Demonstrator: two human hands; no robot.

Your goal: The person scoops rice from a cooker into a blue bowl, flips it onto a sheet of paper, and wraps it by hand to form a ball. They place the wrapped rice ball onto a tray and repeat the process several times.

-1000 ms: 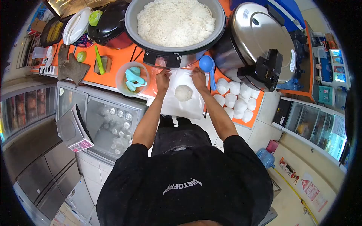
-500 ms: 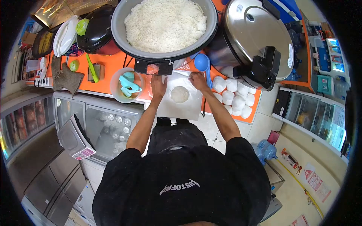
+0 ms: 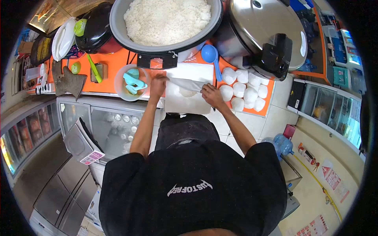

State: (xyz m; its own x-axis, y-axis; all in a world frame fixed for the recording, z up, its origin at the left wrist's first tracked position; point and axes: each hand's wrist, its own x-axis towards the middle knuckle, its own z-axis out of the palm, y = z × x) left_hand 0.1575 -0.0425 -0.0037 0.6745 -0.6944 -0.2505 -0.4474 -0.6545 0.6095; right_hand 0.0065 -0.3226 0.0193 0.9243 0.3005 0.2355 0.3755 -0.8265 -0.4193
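Note:
A white sheet of wrapping paper (image 3: pixel 183 106) lies at the counter's near edge with a flattened mound of white rice (image 3: pixel 188 93) on it. My left hand (image 3: pixel 158 85) is closed on the sheet's far left corner, and my right hand (image 3: pixel 212 94) pinches the far right corner. Between them the raised edge stretches across and hides part of the rice. More white paper (image 3: pixel 193 70) lies flat behind. To the right sit several round white wrapped bundles (image 3: pixel 239 89), close to my right hand.
A large open pot of rice (image 3: pixel 167 23) stands behind the paper, beside a lidded steel cooker (image 3: pixel 264 27). A blue ladle (image 3: pixel 210 54) lies between paper and cooker. Left of my left hand is a clear tub (image 3: pixel 132 84) holding turquoise utensils (image 3: pixel 134 82). A glass-topped freezer (image 3: pixel 114 126) is below.
Both hands have lifted the paper's far edge and drawn it toward me, partly over the rice. The flat paper behind is now uncovered. My view has shifted slightly.

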